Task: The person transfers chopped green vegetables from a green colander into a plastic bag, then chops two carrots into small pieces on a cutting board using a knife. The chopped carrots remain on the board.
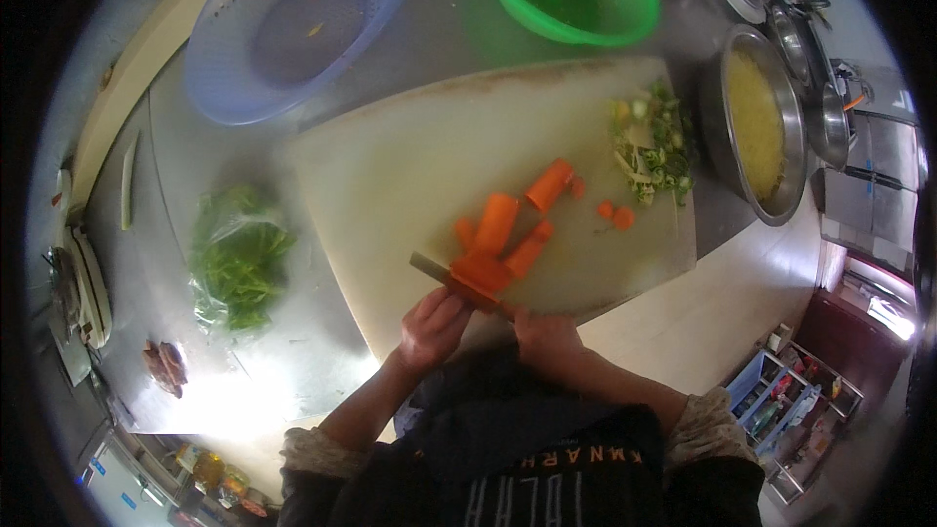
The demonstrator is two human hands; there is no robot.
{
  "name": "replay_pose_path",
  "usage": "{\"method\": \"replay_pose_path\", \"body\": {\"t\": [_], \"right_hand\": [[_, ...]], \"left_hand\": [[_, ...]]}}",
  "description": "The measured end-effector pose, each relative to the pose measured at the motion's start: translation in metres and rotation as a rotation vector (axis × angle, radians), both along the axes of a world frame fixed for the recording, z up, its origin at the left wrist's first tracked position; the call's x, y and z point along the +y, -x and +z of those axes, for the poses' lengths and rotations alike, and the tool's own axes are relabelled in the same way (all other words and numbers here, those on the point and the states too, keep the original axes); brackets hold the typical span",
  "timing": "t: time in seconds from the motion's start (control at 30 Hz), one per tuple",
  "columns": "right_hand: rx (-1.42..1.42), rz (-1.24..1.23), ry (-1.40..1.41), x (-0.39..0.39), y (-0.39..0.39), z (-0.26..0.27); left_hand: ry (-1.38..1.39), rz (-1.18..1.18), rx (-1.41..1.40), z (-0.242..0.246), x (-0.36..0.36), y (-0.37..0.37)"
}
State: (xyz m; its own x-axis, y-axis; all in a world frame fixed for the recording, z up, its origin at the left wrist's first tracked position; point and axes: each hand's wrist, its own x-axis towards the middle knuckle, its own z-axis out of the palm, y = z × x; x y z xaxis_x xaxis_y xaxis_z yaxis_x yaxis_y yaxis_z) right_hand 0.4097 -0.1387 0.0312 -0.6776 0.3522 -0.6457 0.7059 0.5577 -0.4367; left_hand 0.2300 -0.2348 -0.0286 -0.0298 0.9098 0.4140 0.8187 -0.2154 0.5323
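My right hand point(547, 339) grips the handle of a kitchen knife point(430, 268), whose blade points to the far left. Curled at the near side of the blade, my left hand point(436, 328) has its fingertips on a carrot piece point(477, 298), partly hidden by fingers and knife. Just beyond the blade lie cut carrot slices point(483, 272). Thick peeled carrot lengths point(498, 223) lie behind them, with another carrot chunk point(549, 185) farther off. All rest on a large white cutting board point(395, 154). Small carrot ends point(622, 217) lie to the right.
Chopped green trimmings point(654, 150) sit at the board's right edge, beside a steel bowl of yellow shreds point(758, 128). Behind stand a blue-purple colander point(293, 80) and a green basin point(571, 7). To the left lies a plastic bag of green vegetables point(241, 260).
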Motion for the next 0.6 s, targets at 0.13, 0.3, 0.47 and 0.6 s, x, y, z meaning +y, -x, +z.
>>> {"method": "replay_pose_path", "body": {"t": [0.13, 0.3, 0.47, 0.6], "right_hand": [[0.021, -0.131, 0.041, 0.002, -0.005, -0.001], [0.126, -0.250, 0.046, -0.001, -0.010, -0.001], [0.134, -0.222, 0.015, -0.002, -0.015, -0.006], [0.153, -0.243, 0.007, -0.004, -0.015, -0.009]], "left_hand": [[0.050, -0.025, 0.011, 0.017, 0.010, 0.002], [0.157, -0.154, 0.151, 0.036, 0.017, 0.011], [0.179, -0.152, 0.188, 0.033, 0.008, 0.024], [0.334, 0.166, -0.141, 0.022, -0.001, 0.020]]}}
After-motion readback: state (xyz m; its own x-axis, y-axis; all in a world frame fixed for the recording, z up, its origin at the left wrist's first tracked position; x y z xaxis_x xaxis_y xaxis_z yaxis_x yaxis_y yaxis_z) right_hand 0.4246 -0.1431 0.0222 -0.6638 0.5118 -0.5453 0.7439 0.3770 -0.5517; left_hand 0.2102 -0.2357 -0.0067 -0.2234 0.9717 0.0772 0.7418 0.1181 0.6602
